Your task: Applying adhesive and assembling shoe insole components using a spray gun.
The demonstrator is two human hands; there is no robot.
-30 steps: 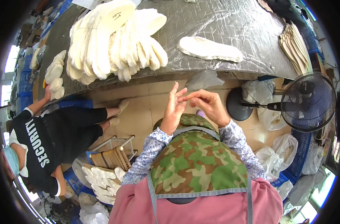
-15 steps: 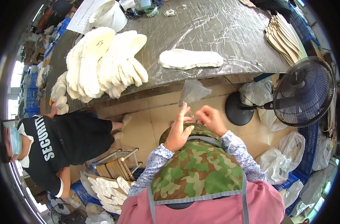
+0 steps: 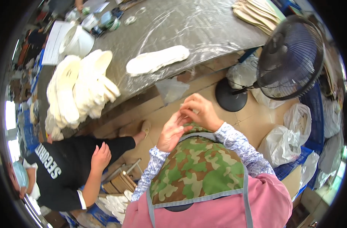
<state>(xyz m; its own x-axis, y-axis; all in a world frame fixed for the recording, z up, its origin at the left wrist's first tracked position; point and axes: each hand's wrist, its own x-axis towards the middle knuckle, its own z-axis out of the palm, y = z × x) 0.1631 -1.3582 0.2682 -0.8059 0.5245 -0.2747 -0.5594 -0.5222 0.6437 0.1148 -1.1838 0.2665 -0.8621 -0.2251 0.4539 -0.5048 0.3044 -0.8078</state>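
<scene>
My left hand is raised above my lap, fingers stretched out, palm turned toward my right hand. Over its fingertips, my right hand has its fingers curled and drawn together; anything between them is too small or hidden to make out. Beneath both hands lies a camouflage apron. Beyond them, at the table's near side, a single white fleecy insole lies flat on the plastic-covered table. A pile of similar white insoles rests at the table's left, away from my hands.
A black pedestal fan stands at the right, near white plastic bags and a blue crate. Beige insoles lie at the far right. A white bucket sits back left. A person in black is close on my left.
My view has turned, shifting the table leftward. My right hand has come over onto my left fingers. The person at left has raised an arm into view.
</scene>
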